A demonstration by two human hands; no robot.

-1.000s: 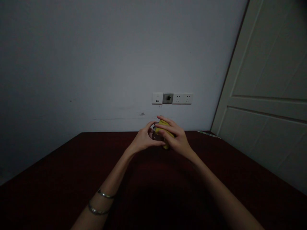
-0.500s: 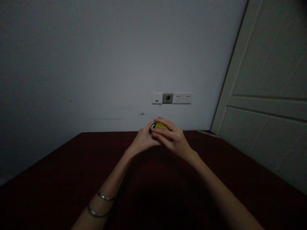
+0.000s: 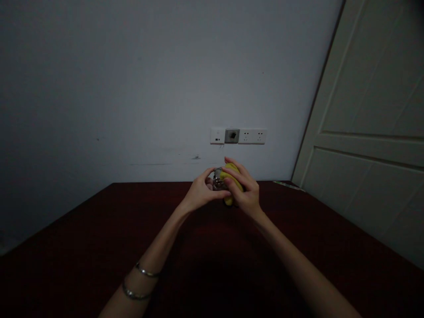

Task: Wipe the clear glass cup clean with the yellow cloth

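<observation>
My left hand (image 3: 202,189) is closed around a small, clear, shiny object (image 3: 218,181) that looks like a glass or jar, its thumb and fingers on either side. Against its right side is a soft yellow cloth (image 3: 232,170), bunched up and hanging a little below my right hand. My right hand (image 3: 244,190) grips this cloth, thumb in front and fingers over the top. Both hands are raised above the far part of the dark red table (image 3: 139,221). Fingers hide much of the clear object, and its exact kind cannot be made out.
Behind the table rises a pale wall (image 3: 159,88) with a row of sockets (image 3: 245,136). On the right stands a panelled door (image 3: 371,110). A thin flat strip (image 3: 289,185) lies at the table's far right edge. The light is dim.
My right hand has shifted slightly right and turned with the yellow cloth. More of the clear object now shows between the hands. My left hand has barely moved.
</observation>
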